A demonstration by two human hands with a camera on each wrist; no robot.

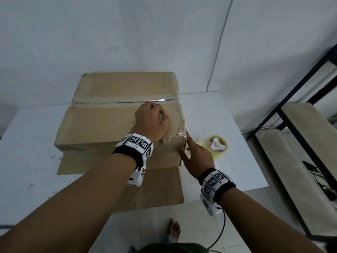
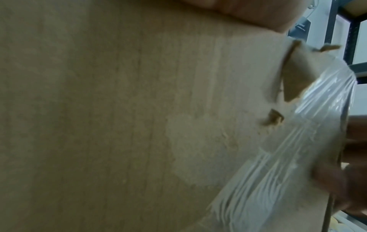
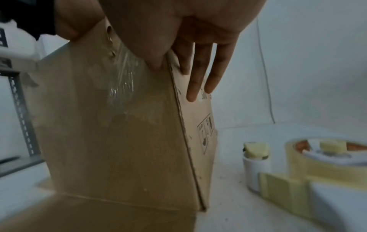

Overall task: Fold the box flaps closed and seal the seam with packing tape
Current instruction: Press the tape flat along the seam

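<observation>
Head view: box [image 1: 116, 114] on the tabletop [image 1: 218, 110], long axis left-right, flaps shut, clear tape [image 1: 164, 99] along the seam. Left hand [image 1: 151, 121] presses on top, fingers curled; its grasp is unclear. Left wrist: scuffed cardboard, wrinkled tape, blurred. Right wrist: right hand [image 3: 190, 39] flat, fingers [image 3: 195, 75] straight against the box's corner; dispenser [image 3: 321, 164] nearby.

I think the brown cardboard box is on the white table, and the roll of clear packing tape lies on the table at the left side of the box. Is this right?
One detail is wrong. The roll of clear packing tape lies on the white table to the right of the brown cardboard box, near the right hand. The head view shows this.
</observation>
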